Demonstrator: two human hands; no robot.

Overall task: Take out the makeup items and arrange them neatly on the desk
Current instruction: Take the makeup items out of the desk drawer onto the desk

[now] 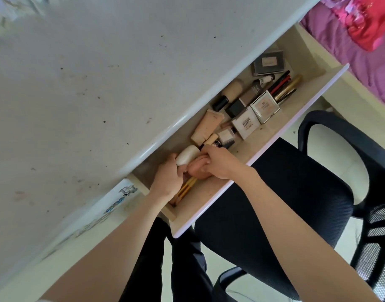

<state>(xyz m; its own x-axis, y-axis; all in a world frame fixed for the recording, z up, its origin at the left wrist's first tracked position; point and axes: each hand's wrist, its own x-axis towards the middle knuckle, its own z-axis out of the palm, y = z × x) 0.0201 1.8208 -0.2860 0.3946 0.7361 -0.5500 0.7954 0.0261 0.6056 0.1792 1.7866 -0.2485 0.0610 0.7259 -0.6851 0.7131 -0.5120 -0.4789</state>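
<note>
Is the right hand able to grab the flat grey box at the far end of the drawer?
Probably yes. The flat grey rectangular box lies uncovered in the open drawer, nothing above it. But the right hand already grips a peach item, so it would need freeing first.

A bedroom in a home: a white desk [89, 88] with an open drawer [248, 153] full of cosmetics (compacts, tubes, brushes), a black mesh office chair [296, 192] pulled up, and beside it what looks like a bed with purple bedding [344, 46].
</note>
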